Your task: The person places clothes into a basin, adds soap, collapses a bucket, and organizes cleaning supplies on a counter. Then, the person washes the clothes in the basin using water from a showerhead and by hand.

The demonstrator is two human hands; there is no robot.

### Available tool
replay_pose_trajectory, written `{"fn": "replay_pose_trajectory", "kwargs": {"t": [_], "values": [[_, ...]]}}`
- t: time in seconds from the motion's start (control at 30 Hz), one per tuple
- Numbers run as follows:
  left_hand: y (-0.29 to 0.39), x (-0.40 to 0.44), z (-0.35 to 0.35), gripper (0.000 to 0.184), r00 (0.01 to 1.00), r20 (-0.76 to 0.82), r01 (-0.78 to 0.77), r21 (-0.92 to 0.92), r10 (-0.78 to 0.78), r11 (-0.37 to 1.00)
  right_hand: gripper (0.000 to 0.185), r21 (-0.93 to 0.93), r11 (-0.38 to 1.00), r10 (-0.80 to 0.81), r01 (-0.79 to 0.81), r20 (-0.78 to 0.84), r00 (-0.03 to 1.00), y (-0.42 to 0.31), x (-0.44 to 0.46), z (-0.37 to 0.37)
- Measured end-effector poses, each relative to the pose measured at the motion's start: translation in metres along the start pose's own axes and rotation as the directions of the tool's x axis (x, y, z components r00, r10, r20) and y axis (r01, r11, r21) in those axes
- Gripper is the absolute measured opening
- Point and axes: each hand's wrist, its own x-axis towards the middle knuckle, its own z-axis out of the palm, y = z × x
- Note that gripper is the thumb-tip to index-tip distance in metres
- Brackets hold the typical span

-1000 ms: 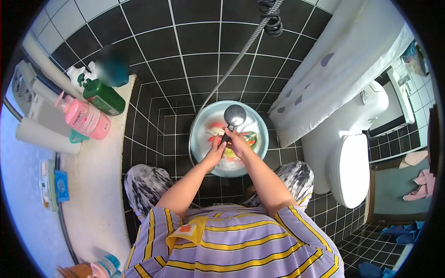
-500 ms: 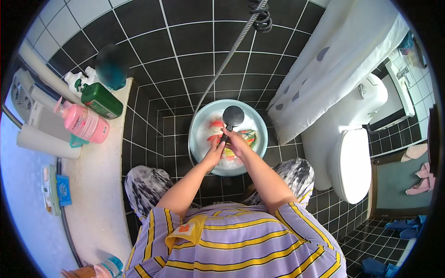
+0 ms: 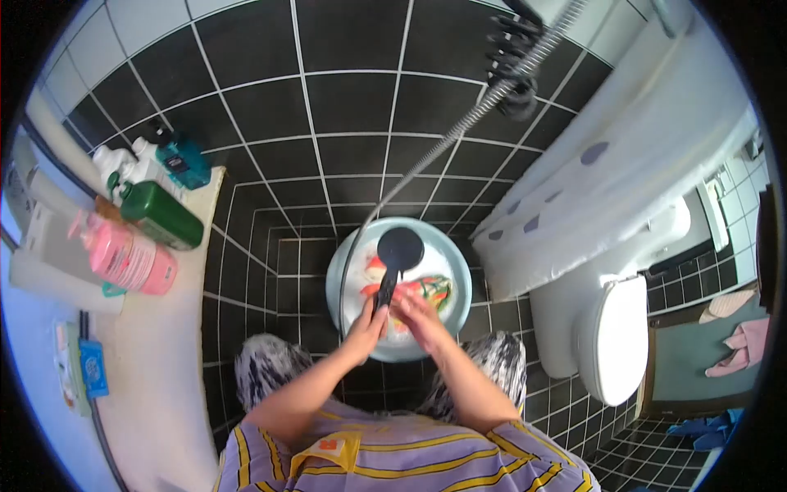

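Observation:
My left hand (image 3: 366,330) is closed round the black handle of a shower head (image 3: 401,248), whose dark round head points away from me above the basin. Just right of the handle is my right hand (image 3: 419,318), its fingers bent close to the left hand; whether they hold anything is hard to make out. Below them, a light blue basin (image 3: 464,287) on the floor holds white foam and a red, yellow and green patterned cloth (image 3: 433,291). A metal hose (image 3: 434,153) crosses over the basin's left side.
On the left ledge (image 3: 160,361) stand a pink pump bottle (image 3: 135,261), a green pump bottle (image 3: 162,215) and a blue bottle (image 3: 185,161). A white toilet (image 3: 616,340) and a shower curtain (image 3: 566,201) are on the right. My knees flank the basin.
The view has tilted, so the basin sits lower. The shower head has come up off the basin with my left hand, and my right hand has moved slightly away from its handle.

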Motion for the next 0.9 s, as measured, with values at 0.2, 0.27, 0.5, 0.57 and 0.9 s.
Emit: {"fn": "replay_pose_trajectory", "kwargs": {"t": [0.2,0.27,0.5,0.57,0.9], "values": [[0.003,0.021,0.002,0.042,0.987,-0.113,-0.099,0.125,0.113,0.987,0.039,0.000,1.000,0.014,-0.014,0.029,0.999,-0.015,0.040,0.002],[0.010,0.016,-0.006,0.048,0.992,-0.086,-0.087,0.085,0.094,0.993,0.034,0.144,0.984,0.109,-0.103,-0.038,0.993,0.007,0.037,0.005],[0.051,-0.022,-0.005,0.062,0.987,-0.133,-0.068,0.194,0.095,0.979,0.027,0.140,0.955,0.265,-0.263,0.007,0.964,-0.029,0.009,0.026],[0.086,-0.040,0.002,0.062,0.988,-0.130,-0.059,0.156,0.080,0.986,0.024,0.021,0.966,0.255,-0.256,0.038,0.966,-0.060,-0.008,0.038],[0.297,-0.094,0.013,0.061,0.952,-0.120,-0.297,-0.126,0.282,0.947,0.020,-0.156,0.986,0.071,-0.057,0.088,0.994,-0.280,-0.090,0.190]]}}
